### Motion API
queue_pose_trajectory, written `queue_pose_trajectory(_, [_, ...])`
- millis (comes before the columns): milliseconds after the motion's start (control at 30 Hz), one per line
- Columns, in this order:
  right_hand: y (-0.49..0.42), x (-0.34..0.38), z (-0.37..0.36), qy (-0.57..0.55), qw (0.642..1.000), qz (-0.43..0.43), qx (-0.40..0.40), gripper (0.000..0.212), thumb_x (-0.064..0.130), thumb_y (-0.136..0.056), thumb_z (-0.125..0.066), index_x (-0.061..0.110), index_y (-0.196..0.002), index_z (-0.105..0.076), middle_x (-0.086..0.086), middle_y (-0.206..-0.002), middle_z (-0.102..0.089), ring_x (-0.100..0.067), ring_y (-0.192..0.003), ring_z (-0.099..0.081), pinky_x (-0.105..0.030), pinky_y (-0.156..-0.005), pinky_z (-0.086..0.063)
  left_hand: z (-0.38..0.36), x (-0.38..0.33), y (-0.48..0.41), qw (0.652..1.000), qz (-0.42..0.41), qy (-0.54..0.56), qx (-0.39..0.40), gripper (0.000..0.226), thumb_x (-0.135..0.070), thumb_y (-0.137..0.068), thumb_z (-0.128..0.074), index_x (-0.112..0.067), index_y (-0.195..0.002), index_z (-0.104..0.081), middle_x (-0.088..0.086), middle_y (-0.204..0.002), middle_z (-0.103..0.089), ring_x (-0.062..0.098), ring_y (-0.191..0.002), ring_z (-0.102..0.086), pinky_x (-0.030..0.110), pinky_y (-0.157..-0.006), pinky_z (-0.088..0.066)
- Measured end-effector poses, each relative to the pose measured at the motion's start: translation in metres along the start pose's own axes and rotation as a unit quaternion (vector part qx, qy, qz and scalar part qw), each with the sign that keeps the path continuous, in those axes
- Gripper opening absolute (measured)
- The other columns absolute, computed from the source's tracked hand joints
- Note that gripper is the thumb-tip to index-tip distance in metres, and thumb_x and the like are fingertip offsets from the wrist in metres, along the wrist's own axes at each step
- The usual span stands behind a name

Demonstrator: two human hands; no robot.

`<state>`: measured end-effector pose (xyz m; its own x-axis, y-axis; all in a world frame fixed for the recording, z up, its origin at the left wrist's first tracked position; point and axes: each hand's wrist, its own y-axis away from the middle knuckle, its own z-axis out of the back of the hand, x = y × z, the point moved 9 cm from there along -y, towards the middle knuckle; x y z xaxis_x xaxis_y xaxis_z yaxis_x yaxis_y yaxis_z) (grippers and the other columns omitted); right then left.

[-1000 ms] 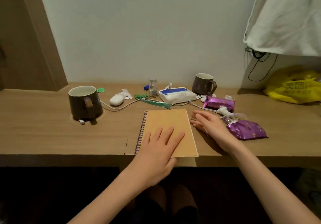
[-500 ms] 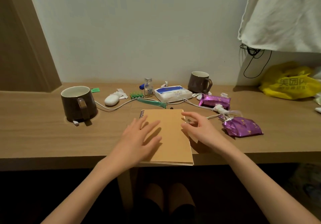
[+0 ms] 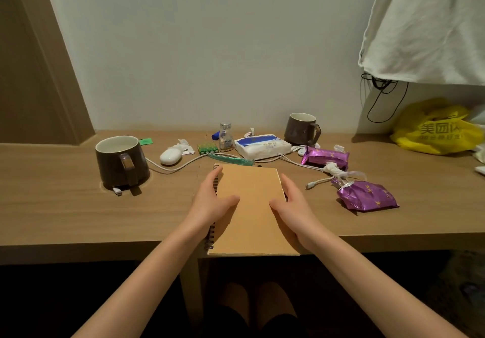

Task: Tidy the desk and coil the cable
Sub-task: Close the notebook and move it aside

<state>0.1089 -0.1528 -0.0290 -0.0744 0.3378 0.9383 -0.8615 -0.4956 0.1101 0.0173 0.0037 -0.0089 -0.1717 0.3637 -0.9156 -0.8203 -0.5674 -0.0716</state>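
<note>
While the cable [image 3: 181, 165] lies uncoiled across the back of the desk [image 3: 65, 206], both hands are on the notebook [image 3: 253, 206] instead, which reads as squaring it up before the cord gets any attention. Starting at the left, a mug [image 3: 119, 163] stands at the notebook's 10 o'clock with a small white plug [image 3: 117, 190] at its foot, seemingly one end of the cable. The cable comes out from the mug's right side and sags toward 12 o'clock. The left hand [image 3: 210, 203] lies along the spiral edge at 9 o'clock, fingers straight and together, thumb flat on the cover, so it presses rather than grasps. The notebook sits closed between the hands, its near end overhanging the desk edge at 6 o'clock, which is probably why it is handled first. The right hand [image 3: 294, 206] mirrors this at 3 o'clock, fingers straight against the page edge, thumb resting on the cover. Neither hand touches the cable. It passes just beyond the fingertips at 12 o'clock, behind a pen [image 3: 231, 159], then trails to 2 o'clock, where a loose end [image 3: 311, 185] lies between the right hand and a purple packet [image 3: 366, 196]. That end looks the easiest place to begin coiling
</note>
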Motion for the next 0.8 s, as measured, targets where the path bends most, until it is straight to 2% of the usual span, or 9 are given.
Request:
queue_pose_trajectory(133, [0.004,0.004,0.003,-0.026,1.0,0.011,-0.013,0.066,0.006,-0.098,-0.045,0.022,-0.153,-0.013,0.002,-0.155,-0.028,-0.015,-0.134,-0.037,-0.027,-0.1,-0.037,0.001,-0.004,0.0,0.997,-0.033,0.071,-0.02,0.08,-0.013,-0.083,-0.069,-0.029,-0.147,-0.024,-0.006,-0.148,-0.036,0.005,-0.118,-0.039,0.023,-0.091,-0.033])
queue_pose_trajectory(267, [0.005,0.008,0.01,-0.067,0.997,0.021,-0.025,0.062,0.008,-0.101,-0.039,0.024,-0.153,-0.011,0.003,-0.153,-0.032,0.002,-0.096,-0.045,-0.007,-0.062,-0.046,0.001,-0.011,0.001,0.992,-0.07,0.097,-0.03,0.084,-0.014,-0.08,-0.073,-0.034,-0.146,-0.025,-0.009,-0.146,-0.036,0.003,-0.119,-0.04,0.024,-0.092,-0.036])
queue_pose_trajectory(300, [0.004,0.009,0.011,-0.072,0.997,0.028,-0.03,0.062,0.009,-0.101,-0.039,0.026,-0.153,-0.01,0.003,-0.151,-0.034,0.002,-0.093,-0.048,-0.01,-0.063,-0.048,0.001,-0.015,0.0,0.991,-0.078,0.099,-0.035,0.085,-0.014,-0.078,-0.074,-0.034,-0.145,-0.026,-0.009,-0.145,-0.037,0.005,-0.12,-0.042,0.026,-0.093,-0.038])
queue_pose_trajectory(400, [0.002,0.017,0.016,-0.052,0.996,0.053,-0.044,0.06,0.018,-0.101,-0.041,0.027,-0.153,-0.012,0.001,-0.149,-0.04,-0.012,-0.118,-0.052,-0.033,-0.095,-0.051,0.003,-0.032,-0.004,0.987,-0.118,0.096,-0.05,0.088,-0.014,-0.074,-0.078,-0.035,-0.144,-0.029,-0.014,-0.143,-0.039,0.008,-0.125,-0.044,0.032,-0.102,-0.041])
queue_pose_trajectory(533, [0.002,0.041,0.034,-0.032,0.992,0.112,-0.055,0.061,0.02,-0.1,-0.044,0.027,-0.153,-0.013,0.005,-0.15,-0.038,-0.014,-0.132,-0.043,-0.041,-0.108,-0.041,0.0,-0.065,-0.011,0.98,-0.167,0.096,-0.058,0.088,-0.01,-0.072,-0.079,-0.032,-0.143,-0.03,-0.018,-0.135,-0.039,0.004,-0.125,-0.041,0.016,-0.095,-0.039])
queue_pose_trajectory(600, [0.005,0.054,0.047,-0.022,0.988,0.143,-0.061,0.067,0.021,-0.099,-0.046,0.03,-0.153,-0.007,0.014,-0.144,-0.035,-0.007,-0.129,-0.04,-0.032,-0.106,-0.04,-0.005,-0.08,-0.017,0.976,-0.182,0.099,-0.062,0.088,-0.01,-0.074,-0.077,-0.032,-0.143,-0.029,-0.014,-0.139,-0.039,0.003,-0.125,-0.04,0.012,-0.092,-0.037])
queue_pose_trajectory(667, [0.005,0.062,0.062,-0.013,0.984,0.165,-0.07,0.072,0.024,-0.099,-0.047,0.034,-0.152,0.001,0.016,-0.133,-0.034,-0.003,-0.119,-0.039,-0.026,-0.095,-0.042,-0.009,-0.09,-0.026,0.974,-0.181,0.12,-0.067,0.088,-0.01,-0.075,-0.077,-0.035,-0.144,-0.027,-0.008,-0.142,-0.041,0.008,-0.125,-0.044,0.024,-0.099,-0.042])
queue_pose_trajectory(733, [0.002,0.064,0.08,-0.009,0.98,0.174,-0.094,0.071,0.028,-0.099,-0.046,0.035,-0.151,0.001,0.014,-0.138,-0.035,-0.002,-0.116,-0.04,-0.02,-0.087,-0.044,-0.017,-0.101,-0.036,0.972,-0.176,0.14,-0.067,0.089,-0.012,-0.076,-0.076,-0.037,-0.144,-0.026,-0.003,-0.141,-0.045,0.013,-0.124,-0.047,0.038,-0.103,-0.044])
queue_pose_trajectory(800, [-0.001,0.064,0.099,-0.034,0.974,0.186,-0.124,0.066,0.025,-0.099,-0.045,0.031,-0.152,-0.006,0.011,-0.145,-0.036,-0.001,-0.119,-0.041,-0.01,-0.078,-0.047,-0.029,-0.116,-0.044,0.971,-0.183,0.143,-0.057,0.088,-0.012,-0.078,-0.075,-0.034,-0.146,-0.024,-0.002,-0.141,-0.046,0.012,-0.122,-0.048,0.041,-0.103,-0.044])
